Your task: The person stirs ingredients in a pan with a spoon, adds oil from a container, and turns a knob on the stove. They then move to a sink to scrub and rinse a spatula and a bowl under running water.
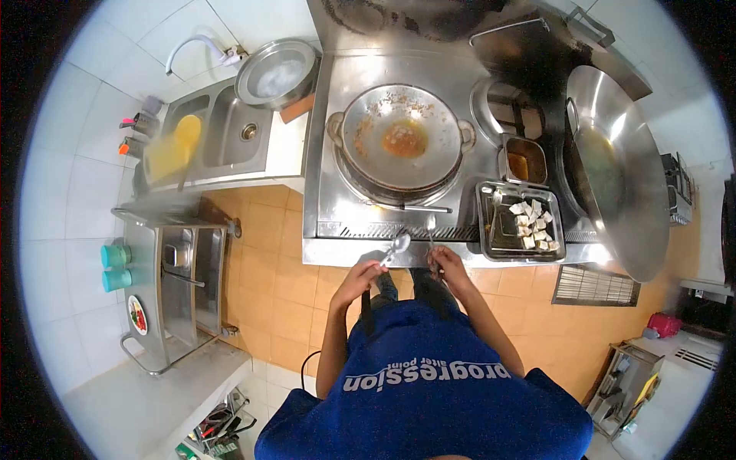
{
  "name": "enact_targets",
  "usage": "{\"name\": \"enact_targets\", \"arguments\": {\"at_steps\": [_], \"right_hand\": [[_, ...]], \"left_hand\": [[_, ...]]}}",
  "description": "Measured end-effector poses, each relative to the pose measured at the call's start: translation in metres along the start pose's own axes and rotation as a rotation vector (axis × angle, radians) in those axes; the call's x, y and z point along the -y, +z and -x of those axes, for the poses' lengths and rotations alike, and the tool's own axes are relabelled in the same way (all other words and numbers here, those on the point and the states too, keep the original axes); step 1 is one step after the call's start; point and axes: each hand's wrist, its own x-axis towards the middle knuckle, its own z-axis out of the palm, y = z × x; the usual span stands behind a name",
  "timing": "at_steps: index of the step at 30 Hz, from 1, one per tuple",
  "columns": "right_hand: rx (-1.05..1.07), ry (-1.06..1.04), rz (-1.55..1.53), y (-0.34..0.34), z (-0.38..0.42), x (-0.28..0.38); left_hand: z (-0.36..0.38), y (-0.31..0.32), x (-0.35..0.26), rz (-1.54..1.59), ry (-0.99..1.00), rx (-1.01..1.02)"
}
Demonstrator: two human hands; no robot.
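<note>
My left hand [359,282] is closed round the handle of a metal spoon [399,244], its bowl pointing up at the stove's front edge. My right hand [452,271] pinches a second thin metal utensil, a spoon by its small rounded tip [431,223]. Both hands are low in front of the stove, apart from each other. Beyond them a wide two-handled wok [372,115] sits on the burner with brownish oil and browned bits inside. Right of my right hand, a metal tray [498,249] holds several white cubes [536,224].
A small square pan [524,160] of brown liquid stands behind the tray. A large tilted wok [636,169] fills the right side. Left are a sink [230,142], a metal basin [272,73] and a wheeled cart [157,284] with a plate of red and green food [137,315].
</note>
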Motion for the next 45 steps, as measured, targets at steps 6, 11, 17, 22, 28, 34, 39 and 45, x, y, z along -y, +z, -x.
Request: {"name": "enact_targets", "arguments": {"at_steps": [6,11,17,22,28,34,39,45], "right_hand": [[-0.131,0.005,0.078,0.01,0.019,-0.047],[-0.315,-0.042,0.037,0.023,0.011,-0.026],[-0.264,-0.177,-0.037,0.024,-0.02,-0.052],[-0.287,-0.147,0.049,0.032,-0.01,-0.042],[-0.092,-0.246,0.168,0.016,-0.012,-0.068],[0.139,-0.335,0.36,-0.047,-0.042,-0.197],[0.042,-0.089,0.018,-0.061,-0.116,-0.256],[0.069,-0.391,0.176,-0.029,-0.171,-0.292]], "left_hand": [[-0.038,0.028,0.023,-0.406,0.221,-0.076],[-0.071,0.044,0.014,-0.56,0.135,-0.125],[-0.077,0.074,0.005,-0.357,0.113,-0.165],[-0.063,0.083,-0.004,-0.183,-0.045,-0.181],[-0.052,0.059,0.016,-0.009,0.081,-0.241],[-0.04,0.04,-0.006,-0.452,0.368,-0.493],[-0.059,0.013,0.026,-0.485,0.756,-0.734],[-0.068,0.013,0.047,-0.591,1.089,-0.932]]}}
